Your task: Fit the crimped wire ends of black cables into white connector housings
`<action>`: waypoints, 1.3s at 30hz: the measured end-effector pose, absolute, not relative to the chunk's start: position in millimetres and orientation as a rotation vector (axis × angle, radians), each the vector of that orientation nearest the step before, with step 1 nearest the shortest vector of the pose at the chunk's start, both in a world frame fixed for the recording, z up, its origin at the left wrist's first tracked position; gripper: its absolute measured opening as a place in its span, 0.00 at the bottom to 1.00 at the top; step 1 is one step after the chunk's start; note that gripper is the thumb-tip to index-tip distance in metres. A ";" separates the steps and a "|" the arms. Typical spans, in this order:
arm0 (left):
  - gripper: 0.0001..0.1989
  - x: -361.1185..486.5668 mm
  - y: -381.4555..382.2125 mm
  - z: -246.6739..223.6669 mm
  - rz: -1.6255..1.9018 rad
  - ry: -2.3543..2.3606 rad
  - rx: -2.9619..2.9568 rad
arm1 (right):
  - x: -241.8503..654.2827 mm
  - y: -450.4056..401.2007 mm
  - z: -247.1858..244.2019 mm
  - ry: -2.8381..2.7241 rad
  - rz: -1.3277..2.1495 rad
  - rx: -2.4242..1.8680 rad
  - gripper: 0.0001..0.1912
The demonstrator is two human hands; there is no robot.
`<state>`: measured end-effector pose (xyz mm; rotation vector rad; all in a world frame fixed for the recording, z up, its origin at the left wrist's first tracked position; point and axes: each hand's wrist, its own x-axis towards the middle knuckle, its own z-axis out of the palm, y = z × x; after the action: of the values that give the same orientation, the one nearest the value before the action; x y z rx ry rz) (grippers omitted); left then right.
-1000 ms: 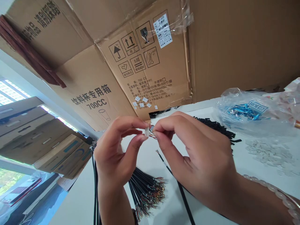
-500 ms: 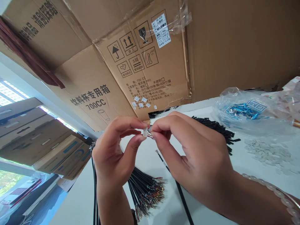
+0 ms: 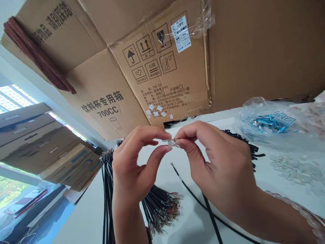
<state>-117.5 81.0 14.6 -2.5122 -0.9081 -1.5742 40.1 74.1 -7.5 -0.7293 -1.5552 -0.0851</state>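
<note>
The head camera looked forward and down from close behind the left hand and right hand, facing the far cardboard.

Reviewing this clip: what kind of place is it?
Probably a small cable-assembly workspace: a bundle of black cables with stripped ends, a scattered pile of small clear pieces, and large cardboard boxes behind the white table.

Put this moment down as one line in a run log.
left hand: pinching white connector | right hand: pinching thin wires beside it | white table: black cable bundle, black strips, clear bag
</note>
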 end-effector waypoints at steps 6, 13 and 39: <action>0.16 -109.9 80.1 11.5 -1.621 -0.831 -2.453 | 41.4 78.5 -8.2 -1.509 -0.128 -0.733 0.09; 0.19 -102.6 79.0 9.2 -1.681 -0.842 -2.376 | 41.3 78.3 -6.0 -1.446 -0.117 -0.724 0.10; 0.19 -89.4 79.2 3.4 -1.776 -0.870 -2.329 | 39.1 88.0 -8.1 -1.442 -0.267 -0.705 0.14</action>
<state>-89.4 79.2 3.4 -2.3286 -0.8700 -1.7755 39.1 88.0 -8.1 -0.7050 -1.4416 -0.2674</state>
